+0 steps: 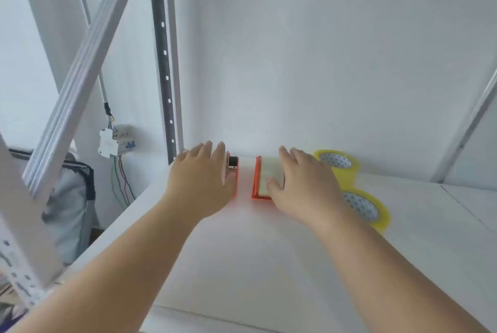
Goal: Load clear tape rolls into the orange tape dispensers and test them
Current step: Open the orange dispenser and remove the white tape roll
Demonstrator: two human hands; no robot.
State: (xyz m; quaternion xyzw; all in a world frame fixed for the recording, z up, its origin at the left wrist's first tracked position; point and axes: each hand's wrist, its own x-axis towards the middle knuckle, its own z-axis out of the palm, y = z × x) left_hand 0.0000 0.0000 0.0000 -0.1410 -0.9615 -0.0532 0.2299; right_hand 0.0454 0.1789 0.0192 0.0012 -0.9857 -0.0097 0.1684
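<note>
Two orange tape dispensers lie side by side on the white table near the back wall. My left hand (204,174) lies flat over the left dispenser (233,171), fingers spread, hiding most of it; a black roller shows at its far end. My right hand (301,184) rests on the right dispenser (259,179), thumb on its pale flat face. Two tape rolls with a yellowish tint lie flat to the right: one at the back (337,161), one nearer (369,209), partly hidden behind my right wrist. Whether either hand grips its dispenser is unclear.
The white table (255,252) reaches to the white wall. At the left stand aluminium frame bars (80,69) and a perforated dark upright (162,63). A circuit breaker with coloured wires (115,141) hangs beside a grey bag (70,198).
</note>
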